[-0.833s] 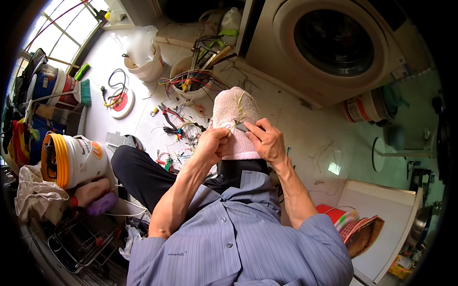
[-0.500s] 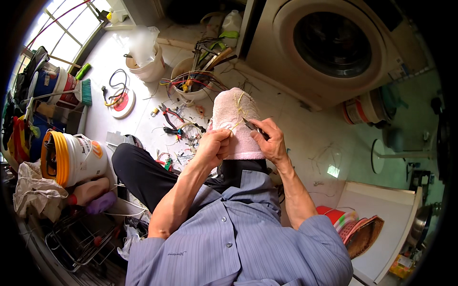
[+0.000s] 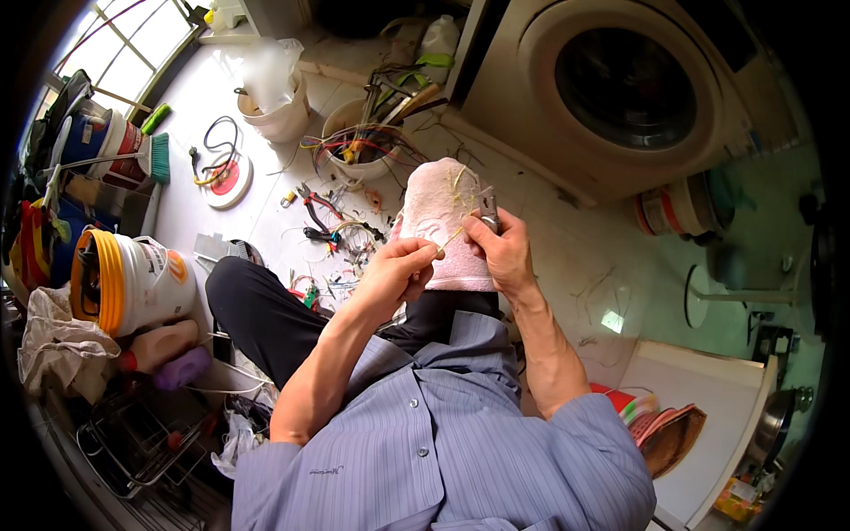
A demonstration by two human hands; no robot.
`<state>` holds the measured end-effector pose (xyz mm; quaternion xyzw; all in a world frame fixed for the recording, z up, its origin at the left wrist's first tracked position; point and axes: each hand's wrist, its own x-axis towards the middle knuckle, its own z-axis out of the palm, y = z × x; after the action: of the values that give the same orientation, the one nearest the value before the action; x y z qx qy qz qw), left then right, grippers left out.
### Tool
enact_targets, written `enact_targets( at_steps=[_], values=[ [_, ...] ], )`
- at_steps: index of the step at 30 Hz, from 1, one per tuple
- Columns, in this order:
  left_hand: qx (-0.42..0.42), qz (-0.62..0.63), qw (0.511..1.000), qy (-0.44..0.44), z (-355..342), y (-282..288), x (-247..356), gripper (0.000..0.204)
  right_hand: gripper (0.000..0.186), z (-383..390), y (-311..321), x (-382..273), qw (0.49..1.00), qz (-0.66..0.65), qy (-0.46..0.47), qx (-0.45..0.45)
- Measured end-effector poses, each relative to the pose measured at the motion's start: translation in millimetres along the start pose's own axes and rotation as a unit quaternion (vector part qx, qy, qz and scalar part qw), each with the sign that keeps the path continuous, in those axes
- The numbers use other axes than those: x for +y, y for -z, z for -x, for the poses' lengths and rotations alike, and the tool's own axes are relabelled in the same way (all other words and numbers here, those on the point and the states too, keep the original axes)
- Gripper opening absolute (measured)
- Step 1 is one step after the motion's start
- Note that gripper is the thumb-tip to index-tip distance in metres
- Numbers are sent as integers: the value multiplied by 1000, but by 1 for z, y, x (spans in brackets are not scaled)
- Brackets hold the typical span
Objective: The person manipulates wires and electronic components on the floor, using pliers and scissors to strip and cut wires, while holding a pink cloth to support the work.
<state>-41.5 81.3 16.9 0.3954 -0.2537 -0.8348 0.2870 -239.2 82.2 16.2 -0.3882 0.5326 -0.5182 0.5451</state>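
Head view: left hand [image 3: 398, 271] pinches a thin yellow strand [image 3: 454, 237] between closed fingers [image 3: 416, 253], right hand [image 3: 505, 253] keeps fingers curled round a metal tool [image 3: 488, 209], pink cloth [image 3: 429, 196] beneath

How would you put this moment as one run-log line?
left hand: pinching thin yellow strand | right hand: gripping small grey metal tool | strand: runs between hands | beneath: fuzzy pink cloth over black-trousered leg

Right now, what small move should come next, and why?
Perhaps draw the left grip gently away: it pinches a thin yellow strand that runs nearly straight to the right grip. That grip also holds a small metal tool, over the pink cloth, so a light pull seems sensible.
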Motion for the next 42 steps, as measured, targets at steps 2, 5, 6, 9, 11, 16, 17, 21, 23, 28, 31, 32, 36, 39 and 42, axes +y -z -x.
enact_targets(
  at_steps=[2, 5, 6, 9, 11, 16, 17, 21, 23, 28, 31, 32, 36, 39, 42],
  values=[
    [11, -22, 998, -50, 4, 5, -5, 16, 10, 0, -4, 0, 999, -37, 2, 15],
    [28, -35, 995, -84, 9, 9, -8, 15, 10, 2, -13, 2, 996, -82, -1, 28],
    [34, -37, 995, -90, 10, 10, -7, 16, 10, 3, -18, 2, 995, -89, -3, 36],
    [62, -31, 992, -107, 13, 10, -9, 17, 11, 9, -32, 10, 993, -109, 4, 41],
    [59, -22, 990, -125, 16, 7, -7, 18, 12, 12, -39, 14, 991, -126, 1, 37],
    [40, 40, 992, -109, 19, 14, -8, 19, 15, 17, -48, 19, 968, -238, -76, -5],
    [39, 44, 992, -108, 21, 15, -8, 19, 15, 18, -51, 19, 969, -232, -83, -13],
    [7, 74, 993, -91, 22, 16, -7, 20, 11, 19, -60, 15, 971, -221, -83, -28],
    [-5, 69, 995, -72, 24, 18, -7, 20, 8, 18, -60, 15, 976, -206, -61, -25],
    [19, 42, 993, -108, 27, 12, -3, 17, 9, 14, -58, 8, 992, -119, -35, -33],
    [98, -56, 979, -169, 28, 2, -2, 16, 12, 15, -58, 9, 996, -69, -22, -44],
    [110, -80, 974, -183, 26, 5, -5, 16, 12, 16, -58, 9, 997, -54, -18, -50],
    [135, -53, 960, -241, 18, 13, -16, 21, 18, 18, -60, 11, 997, 66, 16, -49],
    [133, -8, 954, -269, 11, 21, -21, 22, 16, 20, -63, 6, 993, 113, 26, -37],
    [79, 122, 959, -245, 9, 27, -17, 19, 12, 20, -62, 17, 982, 181, 54, -11]
  ],
)
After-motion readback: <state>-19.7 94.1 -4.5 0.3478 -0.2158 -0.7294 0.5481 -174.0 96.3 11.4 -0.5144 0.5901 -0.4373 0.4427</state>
